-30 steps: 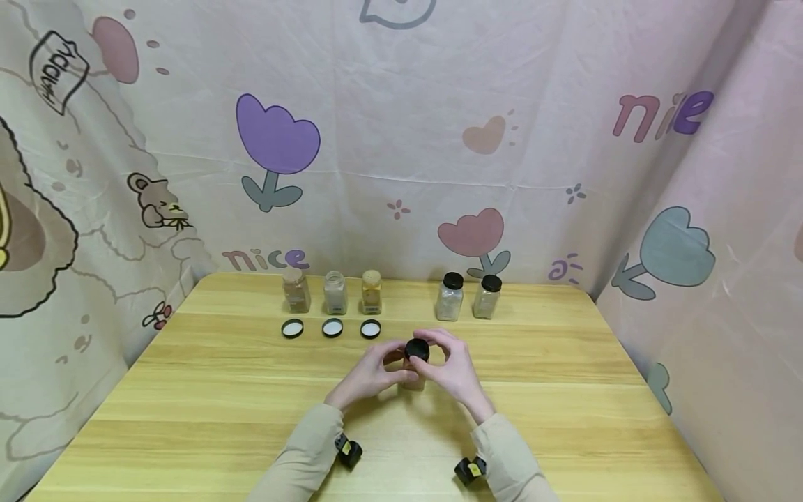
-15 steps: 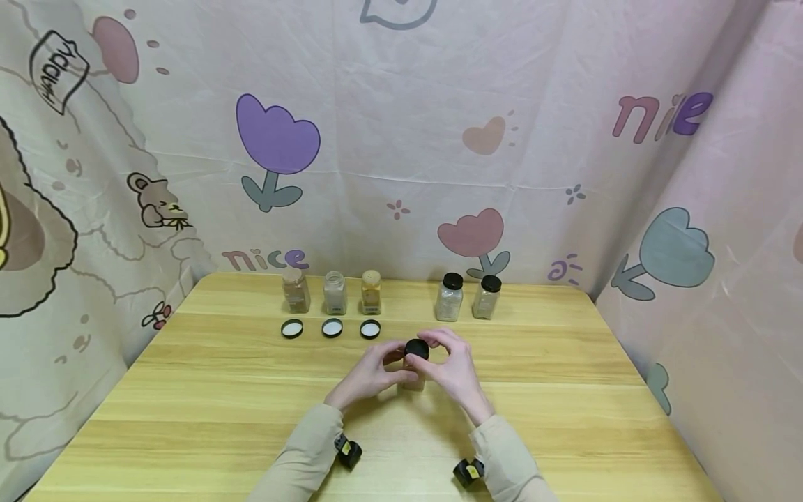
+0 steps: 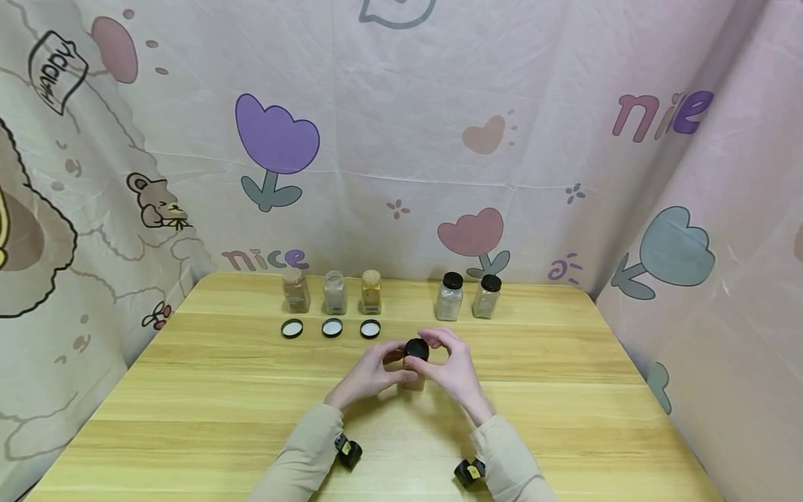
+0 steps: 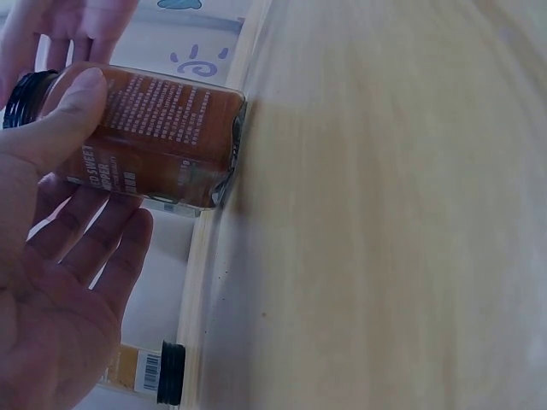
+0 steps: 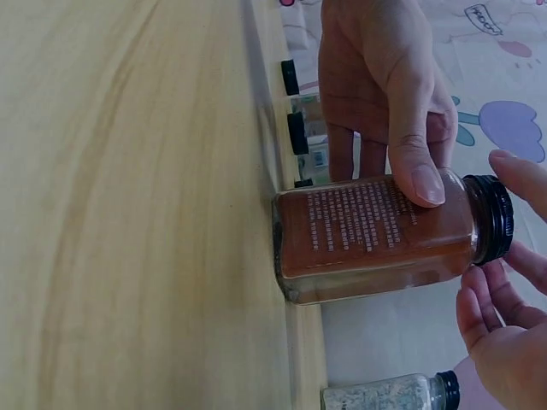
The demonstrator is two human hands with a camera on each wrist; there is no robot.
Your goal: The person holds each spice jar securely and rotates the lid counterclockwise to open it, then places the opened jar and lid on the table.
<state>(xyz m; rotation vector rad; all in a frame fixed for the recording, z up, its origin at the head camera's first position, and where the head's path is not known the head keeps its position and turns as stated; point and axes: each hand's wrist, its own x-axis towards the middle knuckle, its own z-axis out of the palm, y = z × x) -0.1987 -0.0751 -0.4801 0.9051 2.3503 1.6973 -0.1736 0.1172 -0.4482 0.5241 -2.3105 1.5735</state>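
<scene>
Fingers [image 4: 128,252] of my left hand [image 3: 370,374] grip the red jar [image 5: 367,231] upright on the desk [image 3: 219,397]; those of my right hand [image 3: 456,368] pinch its black lid [image 3: 417,348], still on; behind, three uncapped jars [image 3: 335,298] have their loose lids [image 3: 332,328] laid in front; two capped jars [image 3: 449,305] seemingly await.

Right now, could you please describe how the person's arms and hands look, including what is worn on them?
Two long, plain beige fabric sleeves end at the wrists. A small blocky black device with a yellow mark sits at the left cuff, a similar black device at the right cuff. The left hand and right hand wear no gloves.
</scene>
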